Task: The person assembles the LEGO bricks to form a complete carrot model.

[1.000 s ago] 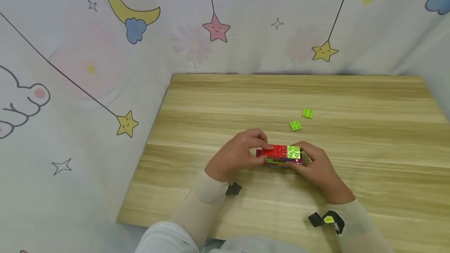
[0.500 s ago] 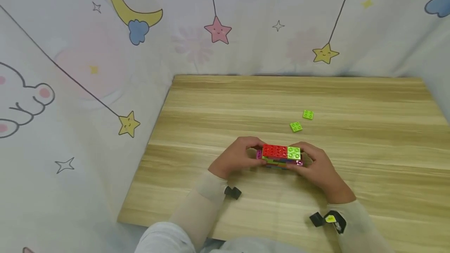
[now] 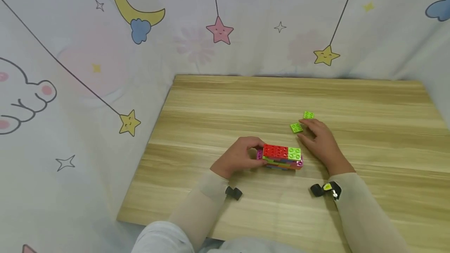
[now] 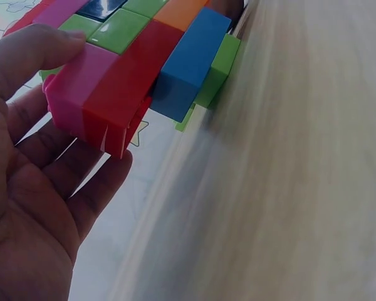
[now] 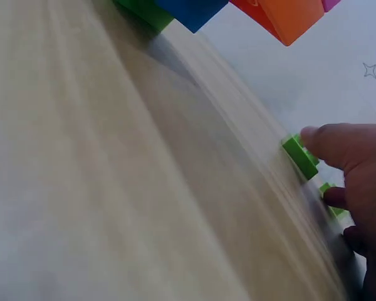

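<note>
My left hand [image 3: 240, 157] grips the left end of a block of stacked toy bricks [image 3: 281, 159], thumb on the near side and fingers behind. Two red bricks and a lime one form its top row. In the left wrist view the stack [image 4: 128, 69] shows pink, red, green, orange and blue bricks, with the thumb pressed on its side. My right hand [image 3: 321, 143] is off the stack, thumb and fingers spread around the right side of a loose lime brick [image 3: 296, 128]. A second lime brick [image 3: 308, 115] lies just behind the fingertips.
The stack stands on a wood-grain table [image 3: 211, 104]. A white cloth [image 3: 253, 50] printed with stars and a moon hangs along its back and left side. Small black wrist devices sit on both sleeves.
My right hand has let go of the stack's right end and moved back to the loose lime bricks. The left hand's fingers have come down off the stack's top onto its end.
</note>
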Demonstrator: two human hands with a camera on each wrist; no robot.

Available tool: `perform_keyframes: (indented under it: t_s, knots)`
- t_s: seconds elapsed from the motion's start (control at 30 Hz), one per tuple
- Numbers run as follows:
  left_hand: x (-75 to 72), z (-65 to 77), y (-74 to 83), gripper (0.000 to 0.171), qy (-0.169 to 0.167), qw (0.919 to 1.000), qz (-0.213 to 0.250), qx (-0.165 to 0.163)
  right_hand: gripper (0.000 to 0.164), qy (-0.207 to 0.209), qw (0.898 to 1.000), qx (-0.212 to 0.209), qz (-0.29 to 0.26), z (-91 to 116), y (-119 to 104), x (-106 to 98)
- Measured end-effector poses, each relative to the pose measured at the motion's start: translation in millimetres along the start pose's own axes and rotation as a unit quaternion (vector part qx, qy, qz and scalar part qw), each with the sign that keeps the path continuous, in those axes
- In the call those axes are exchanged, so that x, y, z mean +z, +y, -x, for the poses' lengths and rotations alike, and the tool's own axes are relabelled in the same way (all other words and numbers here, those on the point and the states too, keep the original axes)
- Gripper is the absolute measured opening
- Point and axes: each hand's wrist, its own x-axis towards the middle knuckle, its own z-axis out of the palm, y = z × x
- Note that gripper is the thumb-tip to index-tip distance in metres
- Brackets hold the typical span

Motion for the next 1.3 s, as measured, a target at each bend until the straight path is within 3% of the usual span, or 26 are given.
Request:
perform_keyframes:
  t_s: [0.17, 0.33, 0.47, 0.6, 0.67, 0.77, 0.83, 0.9, 1.03, 1.17, 1.3]
  knots:
    - [0.7, -0.8, -0.9, 0.029, -0.002, 1.0, -0.009, 0.003, 0.044, -0.027, 0.997, -0.047, 0.063, -10.9, 2.7, 5.1]
    - [-0.1, -1.0, -1.2, 0.029, 0.001, 0.9999, -0.01, 0.009, 0.036, -0.019, 0.997, -0.042, 0.063, -10.5, 2.0, 5.4]
    - [-0.5, -0.9, -1.8, 0.029, 0.004, 0.9999, -0.007, 0.01, 0.036, -0.006, 1.0, -0.015, 0.025, -4.4, -6.2, -1.7]
    - [0.5, -1.3, -2.8, 0.029, 0.001, 0.9999, -0.006, 0.01, 0.032, 0.056, 0.997, 0.002, -0.059, 13.0, -23.0, -18.4]
    - [0.9, -1.6, -3.3, 0.029, -0.002, 0.9999, -0.006, 0.009, 0.034, 0.085, 0.989, -0.024, -0.114, 24.0, -35.5, -28.8]
    - [0.6, -1.6, -3.2, 0.029, -0.003, 0.9999, -0.008, 0.007, 0.037, 0.103, 0.968, -0.118, -0.194, 37.4, -53.9, -40.5]
    - [0.3, -1.8, -2.3, 0.028, -0.004, 0.9999, -0.008, 0.008, 0.027, 0.099, 0.957, -0.181, -0.205, 43.3, -62.1, -44.0]
    - [0.2, -1.9, -1.6, 0.028, -0.005, 0.9999, -0.009, 0.009, 0.03, 0.093, 0.949, -0.223, -0.202, 46.7, -66.8, -44.1]
    - [0.4, -2.3, -1.3, 0.028, -0.004, 0.9999, -0.007, 0.01, 0.032, 0.086, 0.954, -0.226, -0.176, 49.8, -71.1, -42.2]
    - [0.7, -2.6, -2.5, 0.027, -0.005, 0.9999, -0.005, 0.014, 0.051, 0.073, 0.962, -0.205, -0.164, 50.8, -75.1, -41.9]
    - [0.7, -2.6, -3.5, 0.028, -0.005, 0.9999, -0.002, 0.016, 0.054, 0.063, 0.965, -0.197, -0.162, 50.7, -78.8, -41.9]
